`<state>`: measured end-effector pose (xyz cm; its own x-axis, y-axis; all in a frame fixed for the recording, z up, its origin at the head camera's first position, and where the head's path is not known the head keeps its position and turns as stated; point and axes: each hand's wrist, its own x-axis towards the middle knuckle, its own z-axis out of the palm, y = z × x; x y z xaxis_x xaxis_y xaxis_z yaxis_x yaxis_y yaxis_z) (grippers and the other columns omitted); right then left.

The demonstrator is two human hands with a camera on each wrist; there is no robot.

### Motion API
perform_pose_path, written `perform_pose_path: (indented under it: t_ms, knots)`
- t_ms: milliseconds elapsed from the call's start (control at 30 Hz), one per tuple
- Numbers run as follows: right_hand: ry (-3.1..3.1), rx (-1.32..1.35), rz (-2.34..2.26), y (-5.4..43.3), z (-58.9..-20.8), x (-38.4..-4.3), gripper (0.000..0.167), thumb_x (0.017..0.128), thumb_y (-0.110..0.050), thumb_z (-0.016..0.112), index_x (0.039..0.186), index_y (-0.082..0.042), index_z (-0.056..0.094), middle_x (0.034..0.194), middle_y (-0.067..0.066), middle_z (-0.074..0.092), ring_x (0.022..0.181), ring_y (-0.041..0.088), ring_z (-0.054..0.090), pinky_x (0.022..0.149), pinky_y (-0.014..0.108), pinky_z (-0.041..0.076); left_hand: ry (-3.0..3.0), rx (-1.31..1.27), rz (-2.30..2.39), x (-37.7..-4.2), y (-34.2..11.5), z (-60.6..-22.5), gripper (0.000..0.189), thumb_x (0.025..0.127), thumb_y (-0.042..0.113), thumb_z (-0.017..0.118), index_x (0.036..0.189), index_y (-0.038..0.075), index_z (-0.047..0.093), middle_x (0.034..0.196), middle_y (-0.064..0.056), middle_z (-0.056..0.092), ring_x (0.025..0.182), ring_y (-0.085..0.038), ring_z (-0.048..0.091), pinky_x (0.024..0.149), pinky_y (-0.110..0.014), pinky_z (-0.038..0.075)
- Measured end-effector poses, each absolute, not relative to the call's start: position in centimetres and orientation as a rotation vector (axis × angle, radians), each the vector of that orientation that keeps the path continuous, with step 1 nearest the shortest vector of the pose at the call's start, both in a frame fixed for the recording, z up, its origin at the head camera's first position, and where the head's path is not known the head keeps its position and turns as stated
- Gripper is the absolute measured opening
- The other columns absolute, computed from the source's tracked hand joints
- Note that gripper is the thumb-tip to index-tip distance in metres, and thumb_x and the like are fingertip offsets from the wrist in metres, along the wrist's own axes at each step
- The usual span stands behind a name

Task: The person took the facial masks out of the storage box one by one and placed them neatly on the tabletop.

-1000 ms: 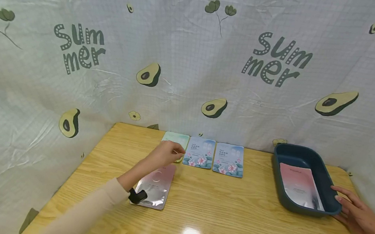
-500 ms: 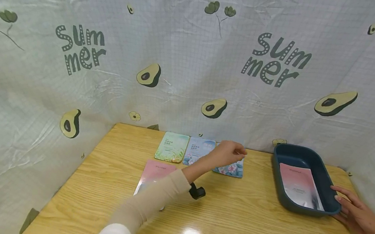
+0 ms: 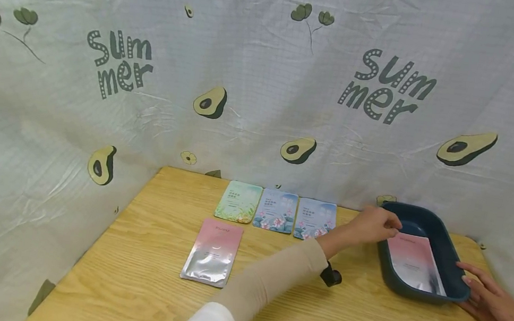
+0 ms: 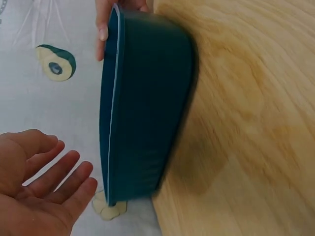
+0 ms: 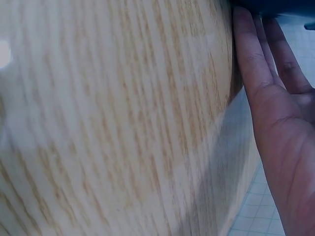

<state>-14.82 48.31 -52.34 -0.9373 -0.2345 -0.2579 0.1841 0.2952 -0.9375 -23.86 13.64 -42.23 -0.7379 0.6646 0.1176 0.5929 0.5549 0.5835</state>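
Note:
My left hand hovers at the left rim of the dark blue plastic bin. Its fingers are relaxed and hold nothing, as the left wrist view shows beside the bin's wall. A pink and silver sheet mask packet lies inside the bin. At the bin's near right corner my right hand holds the rim, with fingertips over the edge and other fingers outside. In the right wrist view, fingers reach up against the bin's underside.
Another pink and silver packet lies on the wooden table at the left. A green packet and two blue packets form a row along the back. A patterned sheet hangs behind the table.
My left hand has swept right, from the green packet, over the blue packets, to the bin's left rim. The right hand stays at the bin. The head view has shifted slightly.

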Motion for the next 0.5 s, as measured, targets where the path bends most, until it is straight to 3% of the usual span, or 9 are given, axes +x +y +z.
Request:
perform_pose_path:
  t_ms: [333, 500]
  knots:
    - [2.149, -0.112, -1.742, 48.5, -51.9, -14.7, 0.044, 0.114, -0.028, 0.032, 0.157, -0.037, 0.027, 0.149, -0.017, 0.015, 0.103, -0.020, 0.047, 0.083, 0.019, 0.057, 2.687, 0.915, 0.879, -23.5, 20.2, -41.9, 0.026, 0.101, 0.028, 0.067, 0.126, 0.027, 0.072, 0.120, 0.020, 0.070, 0.107, 0.010, 0.060, 0.082, -0.001, 0.042]
    - [2.063, -0.199, -1.812, 48.5, -51.6, -14.8, 0.044, 0.114, -0.021, 0.031, 0.156, -0.035, 0.030, 0.131, -0.021, 0.030, 0.107, -0.013, 0.054, 0.084, 0.023, 0.059, 2.712, 0.724, 0.886, -22.7, 22.7, -41.8, 0.024, 0.099, 0.031, 0.069, 0.123, 0.034, 0.074, 0.115, 0.025, 0.068, 0.106, 0.011, 0.057, 0.089, -0.008, 0.044]
